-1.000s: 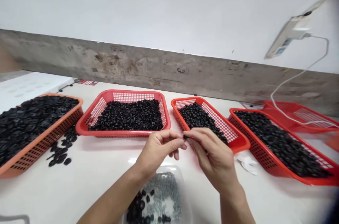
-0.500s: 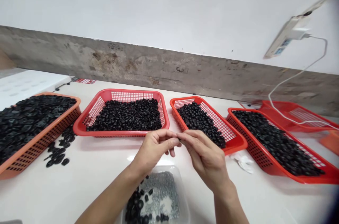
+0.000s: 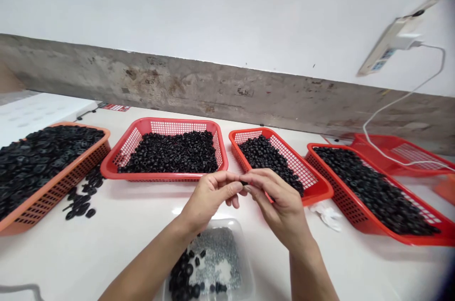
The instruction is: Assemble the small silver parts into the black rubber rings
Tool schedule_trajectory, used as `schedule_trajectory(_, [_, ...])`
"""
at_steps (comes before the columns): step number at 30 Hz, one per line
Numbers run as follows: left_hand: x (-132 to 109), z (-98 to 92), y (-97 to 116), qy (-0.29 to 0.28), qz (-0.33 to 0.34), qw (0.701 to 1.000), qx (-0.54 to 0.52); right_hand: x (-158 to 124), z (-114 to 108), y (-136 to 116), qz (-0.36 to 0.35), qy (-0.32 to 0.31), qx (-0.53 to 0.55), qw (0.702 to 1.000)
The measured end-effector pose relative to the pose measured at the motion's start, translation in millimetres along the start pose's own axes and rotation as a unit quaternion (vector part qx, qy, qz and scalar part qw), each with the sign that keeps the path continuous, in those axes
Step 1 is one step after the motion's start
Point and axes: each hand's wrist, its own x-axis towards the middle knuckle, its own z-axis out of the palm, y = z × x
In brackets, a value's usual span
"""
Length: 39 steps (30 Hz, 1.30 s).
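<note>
My left hand [image 3: 209,196] and my right hand [image 3: 282,204] meet at the fingertips above the middle of the table. Between them is a small black part [image 3: 243,182], pinched by the thumb and finger of each hand and mostly covered, so its exact shape is hard to make out. Below my hands stands a clear plastic box [image 3: 248,263]. Inside it, black round parts [image 3: 183,275] lie at the left and many tiny silvery pieces [image 3: 216,244] are spread over the rest. My left forearm covers part of the box.
Beyond my hands stand a red basket [image 3: 167,177], a narrower red basket [image 3: 322,193] and, farther right, another red basket [image 3: 355,213], all holding black parts. An orange basket [image 3: 59,194] is at the left, with loose black parts [image 3: 80,206] beside it. Crumpled white tissue [image 3: 329,215] lies at right.
The fingers of my right hand have shifted slightly, and the black part now shows between the fingertips. Both hands stay close together. The view has moved a little.
</note>
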Motion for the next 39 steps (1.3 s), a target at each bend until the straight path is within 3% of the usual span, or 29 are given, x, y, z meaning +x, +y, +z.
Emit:
schedule_trajectory(7, [1,-0.7,0,-0.01,-0.019,0.999,-0.039,-2,1,3,0.029,-0.008,0.04,0.999])
schedule_trajectory(11, [3,-3.4,1,-0.001,-0.034,0.996,-0.086,-4,2,7,0.059,0.023,0.031,0.998])
schedule_trajectory(15, [5,-5.3,1,0.01,-0.031,0.996,-0.079,-2,2,6,0.05,0.035,0.009,0.998])
schedule_trajectory(27, [3,-2.7,-2,0.032,-0.003,0.996,-0.081,-1,10,7,0.033,-0.011,-0.006,0.999])
schedule_trajectory(34, [3,-1.6,-6,0.041,-0.028,0.991,-0.123,-4,18,7,0.005,0.036,-0.007,0.999])
schedule_trajectory(39, [4,-1.1,-9,0.063,-0.043,0.983,-0.169,-5,16,6,-0.018,-0.022,-0.076,0.997])
